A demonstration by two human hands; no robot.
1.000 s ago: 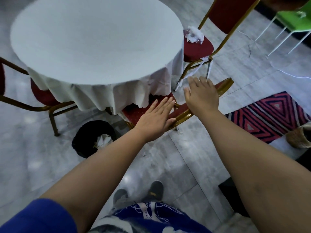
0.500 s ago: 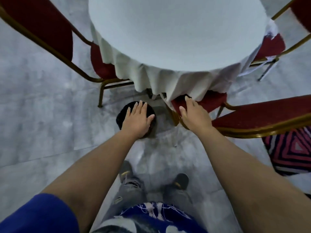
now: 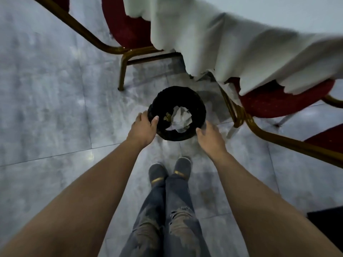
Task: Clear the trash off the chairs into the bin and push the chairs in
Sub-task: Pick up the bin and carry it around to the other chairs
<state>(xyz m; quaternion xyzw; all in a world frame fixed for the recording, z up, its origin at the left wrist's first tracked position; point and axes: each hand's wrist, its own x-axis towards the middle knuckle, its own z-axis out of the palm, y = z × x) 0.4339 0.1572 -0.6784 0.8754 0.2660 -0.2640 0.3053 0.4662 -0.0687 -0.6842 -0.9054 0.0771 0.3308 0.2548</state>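
White tablecloth (image 3: 222, 43) drapes above glossy grey floor tiles (image 3: 46, 108).

Dim, cool light is falling evenly, seemingly from overhead. Soft glare patches are shining on the grey floor (image 3: 46, 117) at 9 and 10 o'clock. The bin (image 3: 201, 108) is reading near-black inside, with only the crumpled paper (image 3: 181, 117) catching light. Motion blur is smearing the tablecloth (image 3: 241, 43) at 1 o'clock and the fingers of the right hand (image 3: 210, 136). Wide-angle distortion is bending the chair frame (image 3: 83, 31) at 11 o'clock and stretching the forearms (image 3: 92, 201) toward the bottom corners.
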